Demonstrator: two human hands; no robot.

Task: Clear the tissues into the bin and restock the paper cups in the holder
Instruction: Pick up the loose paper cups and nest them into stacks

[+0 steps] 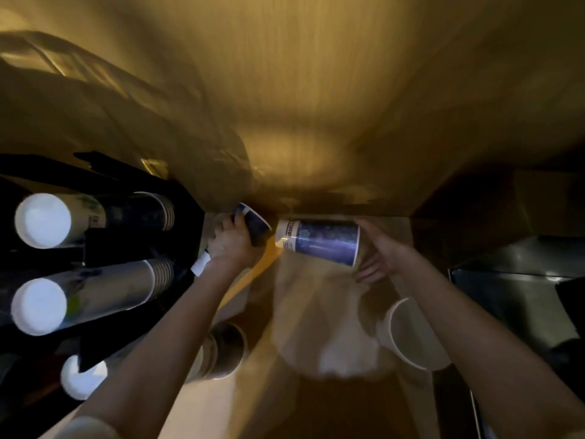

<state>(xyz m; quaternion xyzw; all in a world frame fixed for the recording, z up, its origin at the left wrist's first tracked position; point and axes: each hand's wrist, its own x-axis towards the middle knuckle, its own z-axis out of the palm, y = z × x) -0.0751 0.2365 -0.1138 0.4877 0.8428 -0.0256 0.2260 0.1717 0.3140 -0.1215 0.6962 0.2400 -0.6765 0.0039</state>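
- Bare forearms reach forward from the bottom edge, over a dim beige counter [316,403].
- Left hand [232,245] grasps a blue printed paper cup [254,224], tilted, just beside the black cup holder [126,248].
- Right hand [378,248] grips the rim end of a second blue paper cup [319,242] lying sideways.
- White-bottomed cup stacks [85,293] fill the holder's tubes at left.
- Plain white paper cup [411,334] lies below the right forearm.

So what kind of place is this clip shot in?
Probably a drinks or self-service counter, dimly lit. A black cup holder at the left carries horizontal stacks of paper cups, each hand holds a blue printed paper cup, and a steel surface sits at the right.
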